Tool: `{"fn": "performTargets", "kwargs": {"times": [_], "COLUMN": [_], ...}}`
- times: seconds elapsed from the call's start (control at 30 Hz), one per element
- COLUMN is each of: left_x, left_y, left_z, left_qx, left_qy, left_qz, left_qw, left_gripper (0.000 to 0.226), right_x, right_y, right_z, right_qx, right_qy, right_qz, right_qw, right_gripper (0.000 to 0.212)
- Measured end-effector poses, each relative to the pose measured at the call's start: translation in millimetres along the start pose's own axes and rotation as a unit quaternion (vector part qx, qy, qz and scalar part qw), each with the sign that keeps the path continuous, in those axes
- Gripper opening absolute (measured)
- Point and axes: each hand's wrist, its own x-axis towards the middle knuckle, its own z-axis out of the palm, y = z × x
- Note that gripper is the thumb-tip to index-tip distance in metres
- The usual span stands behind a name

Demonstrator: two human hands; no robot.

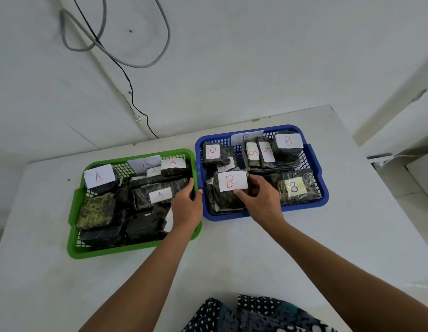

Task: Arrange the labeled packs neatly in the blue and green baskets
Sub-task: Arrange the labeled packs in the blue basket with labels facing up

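Centrally in the frame, a green plastic mesh basket (75, 238) of dark wrapped packs labelled A sits just left of a blue plastic mesh basket (324, 185) of packs labelled B, on a white table (232, 259). The left hand (187, 206) grips the green basket's right rim. The right hand (263, 200) pinches a dark plastic-wrapped pack with a white red-lettered B label (231, 182) at the blue basket's lower left.

At left of centre sits a bright green basket (134, 249) of dark, glossy packs with white labels lettered A in red or blue; one pack (96, 213) is mottled yellow-green. At right, the blue basket (313, 161) holds dark packs labelled B in red, one label (293, 187) pale yellow with a blue B. The table (232, 267) is white. At the bottom edge, fabric (253, 315) is black with white dots and teal.
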Motion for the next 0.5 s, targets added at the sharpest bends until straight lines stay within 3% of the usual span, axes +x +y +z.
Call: {"fn": "performTargets", "kwargs": {"times": [0.5], "left_x": [5.3], "left_y": [-0.3], "left_z": [-15.5], "left_qx": [-0.009], "left_qy": [-0.035], "left_qz": [0.014], "left_qw": [0.999], "left_gripper": [0.049], "right_x": [-16.7], "right_y": [0.3], "right_z": [13.7], "right_qx": [-0.115], "right_qy": [-0.002], "right_qz": [-0.098], "right_qw": [0.989], "right_gripper": [0.068]}}
